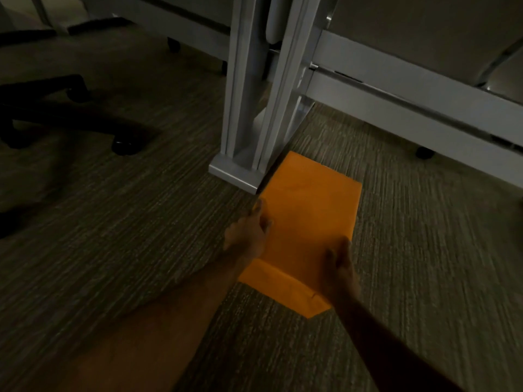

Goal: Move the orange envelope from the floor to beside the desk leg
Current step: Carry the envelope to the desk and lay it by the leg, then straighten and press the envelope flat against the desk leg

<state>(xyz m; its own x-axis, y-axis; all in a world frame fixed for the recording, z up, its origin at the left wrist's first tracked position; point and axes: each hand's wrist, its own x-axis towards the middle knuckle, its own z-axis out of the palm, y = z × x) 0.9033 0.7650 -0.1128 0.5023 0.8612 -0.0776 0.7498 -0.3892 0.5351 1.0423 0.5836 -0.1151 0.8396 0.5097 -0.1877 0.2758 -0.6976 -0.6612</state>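
Note:
The orange envelope (308,210) lies flat on the carpet, its far corner right beside the foot of the grey metal desk leg (249,108). Its flap end points towards me. My left hand (249,230) grips the envelope's left edge, fingers curled onto the paper. My right hand (339,267) holds the near right edge, fingers on top. Both forearms reach in from the bottom of the view.
A black office chair base with castors (65,114) stands at the left. A grey panel frame with a low rail (410,108) runs along the back right, with a small black foot (424,152) under it. Striped carpet covers the floor.

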